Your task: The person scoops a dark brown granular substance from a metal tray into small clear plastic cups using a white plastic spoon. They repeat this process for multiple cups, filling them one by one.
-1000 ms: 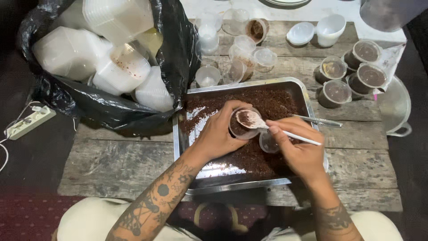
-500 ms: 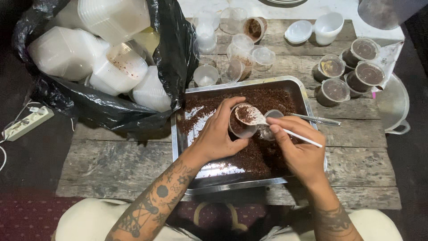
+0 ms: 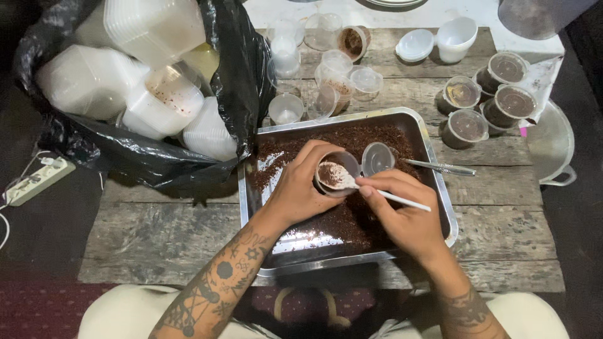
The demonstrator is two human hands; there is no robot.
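A weathered grey wooden plank table (image 3: 157,232) carries everything. Directly under both hands lies a rectangular metal tray (image 3: 440,201) of dark brown crumbs. Beyond the left hand (image 3: 295,191) sits a black plastic bag (image 3: 144,160) stuffed with white foam containers, beside a cluster of empty clear plastic cups (image 3: 286,108). Beyond the right hand (image 3: 405,216) stand four lidded clear cups with brown filling (image 3: 468,124), two white bowls (image 3: 455,37) farther off.
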